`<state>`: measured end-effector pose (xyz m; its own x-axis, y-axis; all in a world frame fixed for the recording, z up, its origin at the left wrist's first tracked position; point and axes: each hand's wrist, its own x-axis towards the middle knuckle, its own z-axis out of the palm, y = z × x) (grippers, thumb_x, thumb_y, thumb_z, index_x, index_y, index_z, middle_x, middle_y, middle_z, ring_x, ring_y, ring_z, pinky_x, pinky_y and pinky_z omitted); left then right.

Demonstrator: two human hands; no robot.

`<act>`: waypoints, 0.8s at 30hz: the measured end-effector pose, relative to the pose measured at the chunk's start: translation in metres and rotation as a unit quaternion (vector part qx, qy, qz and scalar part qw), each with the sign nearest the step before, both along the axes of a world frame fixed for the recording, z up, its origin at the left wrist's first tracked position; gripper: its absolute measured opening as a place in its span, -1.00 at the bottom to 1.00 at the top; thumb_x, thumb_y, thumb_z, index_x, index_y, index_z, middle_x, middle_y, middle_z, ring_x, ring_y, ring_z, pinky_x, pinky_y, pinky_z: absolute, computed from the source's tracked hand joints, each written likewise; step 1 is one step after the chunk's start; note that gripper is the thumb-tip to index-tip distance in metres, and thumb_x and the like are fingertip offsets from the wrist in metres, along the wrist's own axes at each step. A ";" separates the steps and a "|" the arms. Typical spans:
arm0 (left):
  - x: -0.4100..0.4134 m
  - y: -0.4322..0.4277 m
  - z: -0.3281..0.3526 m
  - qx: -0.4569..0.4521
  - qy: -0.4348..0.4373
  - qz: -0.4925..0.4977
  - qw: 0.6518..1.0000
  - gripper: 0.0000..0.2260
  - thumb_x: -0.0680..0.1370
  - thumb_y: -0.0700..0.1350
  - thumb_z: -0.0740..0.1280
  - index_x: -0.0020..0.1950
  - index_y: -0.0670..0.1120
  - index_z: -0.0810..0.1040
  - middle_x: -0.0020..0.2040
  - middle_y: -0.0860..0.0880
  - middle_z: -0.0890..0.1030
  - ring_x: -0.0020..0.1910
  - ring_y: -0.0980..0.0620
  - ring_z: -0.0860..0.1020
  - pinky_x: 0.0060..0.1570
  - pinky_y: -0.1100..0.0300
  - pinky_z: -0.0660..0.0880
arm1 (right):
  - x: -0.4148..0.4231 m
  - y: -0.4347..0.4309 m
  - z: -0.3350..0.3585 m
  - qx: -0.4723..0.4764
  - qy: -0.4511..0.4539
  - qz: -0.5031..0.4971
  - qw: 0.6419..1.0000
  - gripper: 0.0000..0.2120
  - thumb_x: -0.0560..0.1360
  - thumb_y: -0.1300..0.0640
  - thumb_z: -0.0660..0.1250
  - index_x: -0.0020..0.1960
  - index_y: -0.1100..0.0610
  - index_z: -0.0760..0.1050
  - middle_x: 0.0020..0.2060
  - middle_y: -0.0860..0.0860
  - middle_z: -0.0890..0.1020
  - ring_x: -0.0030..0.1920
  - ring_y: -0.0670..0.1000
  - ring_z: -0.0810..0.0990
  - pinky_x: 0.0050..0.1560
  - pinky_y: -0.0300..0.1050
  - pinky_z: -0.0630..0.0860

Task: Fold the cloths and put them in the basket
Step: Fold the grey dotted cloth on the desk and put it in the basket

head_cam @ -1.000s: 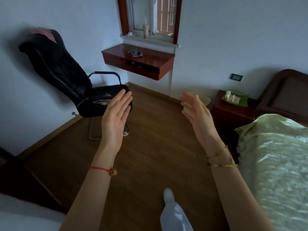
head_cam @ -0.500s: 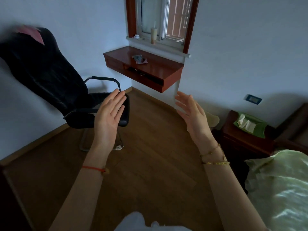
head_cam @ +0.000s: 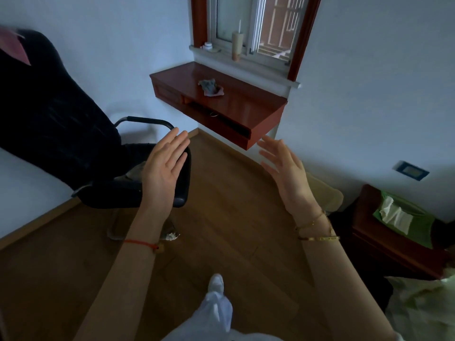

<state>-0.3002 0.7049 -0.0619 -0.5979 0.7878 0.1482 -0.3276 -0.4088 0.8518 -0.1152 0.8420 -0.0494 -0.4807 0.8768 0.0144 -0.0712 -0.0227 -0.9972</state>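
My left hand (head_cam: 163, 172) and my right hand (head_cam: 285, 173) are raised in front of me, palms facing each other, fingers spread, and both hold nothing. A small crumpled grey and pink cloth (head_cam: 210, 87) lies on the wall-mounted red-brown shelf (head_cam: 246, 112) under the window, beyond both hands. A pink cloth (head_cam: 14, 46) hangs on top of the black chair back at the far left. No basket is in view.
A black office chair (head_cam: 73, 143) stands at the left, its seat just behind my left hand. A dark nightstand (head_cam: 384, 239) with a green tissue box (head_cam: 403, 217) stands at right, a bed with pale green cover (head_cam: 428, 306) at lower right. Wooden floor (head_cam: 226, 217) lies ahead.
The view has moved closer to the shelf and chair and turned left, so the bed has slid toward the right edge. My foot has stepped forward. Both hands stay raised and empty.
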 end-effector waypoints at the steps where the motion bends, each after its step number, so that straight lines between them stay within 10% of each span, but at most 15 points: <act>1: -0.014 0.017 0.000 -0.002 0.002 0.005 1.000 -0.59 0.71 -0.04 0.02 0.54 -0.12 0.29 0.46 -0.04 0.46 0.42 0.09 0.45 0.42 0.12 0.36 | -0.013 0.017 0.001 -0.001 0.002 0.001 1.000 -0.57 0.64 -0.12 0.04 0.34 0.06 0.47 0.26 -0.04 0.56 0.30 -0.03 0.51 0.42 0.07 0.38; 24: -0.223 0.353 -0.017 -0.054 0.043 0.042 0.997 -0.57 0.71 -0.04 -0.02 0.52 -0.20 0.30 0.43 -0.09 0.48 0.40 0.01 0.47 0.48 0.00 0.30 | -0.232 0.360 -0.024 -0.022 0.018 0.013 1.000 -0.59 0.65 -0.09 0.04 0.32 0.07 0.49 0.25 -0.01 0.58 0.29 0.00 0.53 0.40 0.07 0.41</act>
<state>-0.5237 1.0580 -0.0788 -0.6517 0.7490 0.1195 -0.2188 -0.3365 0.9159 -0.3471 1.2022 -0.0730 -0.5026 0.8645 -0.0063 -0.1059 -0.0688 -0.9920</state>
